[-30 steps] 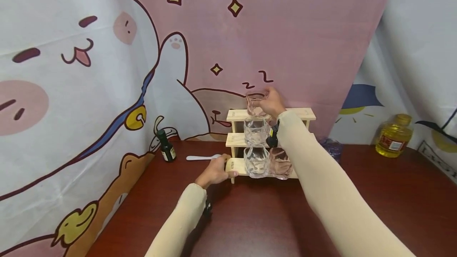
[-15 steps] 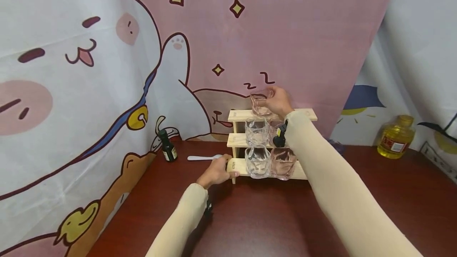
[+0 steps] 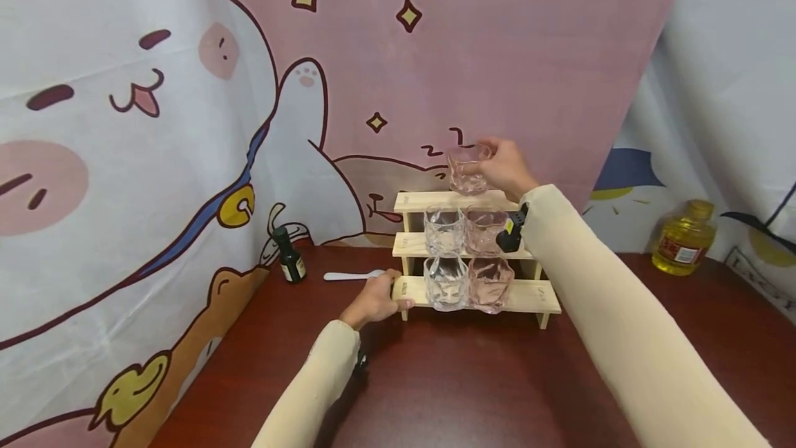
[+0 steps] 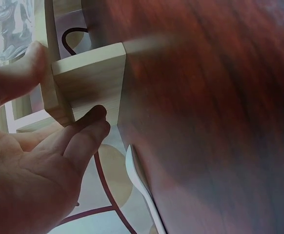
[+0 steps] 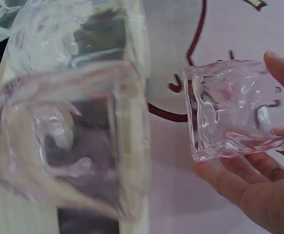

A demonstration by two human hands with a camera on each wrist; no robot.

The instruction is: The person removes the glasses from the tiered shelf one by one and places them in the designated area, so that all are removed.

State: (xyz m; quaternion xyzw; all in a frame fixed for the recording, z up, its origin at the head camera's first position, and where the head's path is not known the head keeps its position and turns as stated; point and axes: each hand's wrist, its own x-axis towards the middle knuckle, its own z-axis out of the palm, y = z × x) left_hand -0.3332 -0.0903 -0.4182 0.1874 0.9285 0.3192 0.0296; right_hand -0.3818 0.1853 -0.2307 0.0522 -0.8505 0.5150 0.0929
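A three-tier wooden rack [image 3: 522,301] stands on the table. My left hand [image 3: 375,301] grips the left end of its bottom shelf, thumb on top and fingers underneath in the left wrist view. Up at the top shelf [image 3: 415,202], my right hand [image 3: 506,168] holds a pinkish glass tumbler [image 5: 239,107] between thumb and fingers. In the right wrist view the tumbler is apart from the rack. A clear tumbler [image 3: 443,230] and a pink tumbler [image 3: 484,230] share the middle shelf. Below them, another clear tumbler [image 3: 446,283] sits beside another pink tumbler [image 3: 490,285].
Left of the rack lies a white plastic utensil [image 3: 351,276], its right end hidden by my left hand. A small dark green bottle [image 3: 289,256] stands farther left. At the back right is a yellow oil bottle [image 3: 684,239]. A printed cloth [image 3: 528,54] hangs behind the table [image 3: 435,386].
My right hand has moved right and slightly up with the pinkish tumbler, uncovering more of the rack's right side. The left hand has kept its grip on the bottom shelf.
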